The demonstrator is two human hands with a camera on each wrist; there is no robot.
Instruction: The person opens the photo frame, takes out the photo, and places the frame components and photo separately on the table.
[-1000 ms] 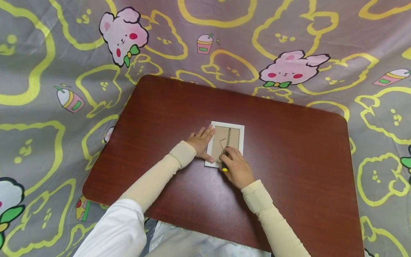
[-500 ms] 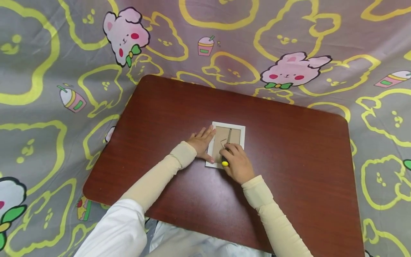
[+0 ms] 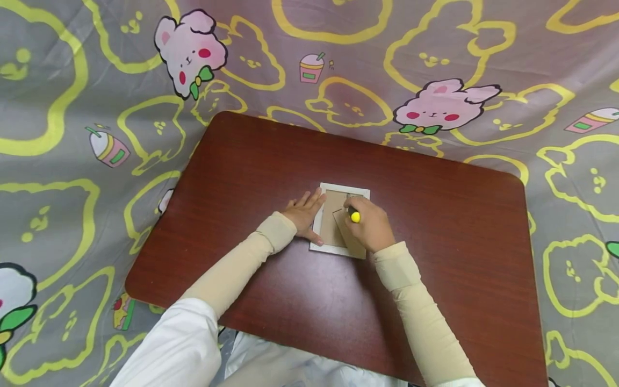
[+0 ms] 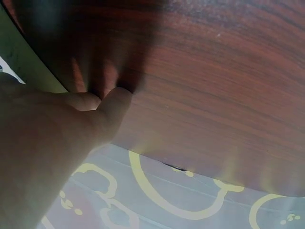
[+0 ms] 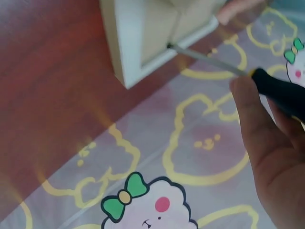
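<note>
A picture frame [image 3: 345,189] with a white border lies back side up on the table, its tan backing board [image 3: 331,220] showing. My left hand [image 3: 302,215] rests with fingers spread on the frame's left border; the left wrist view shows fingertips reaching the table. My right hand [image 3: 369,223] grips a screwdriver [image 5: 281,93] by its black handle, whose yellow end [image 3: 355,217] faces the head camera. In the right wrist view the metal shaft slants to the backing, its tip touching or very near the board beside the border. A dark angled outline marks the board's middle.
The dark red-brown table [image 3: 251,166] has rounded corners and reaches well beyond the frame on every side. Patterned cloth [image 3: 271,48] with rabbits and yellow outlines hangs behind and around it.
My right hand has lifted and moved toward the frame's far right corner, tilting the screwdriver from lying nearly flat to more upright. My left hand has stayed in place.
</note>
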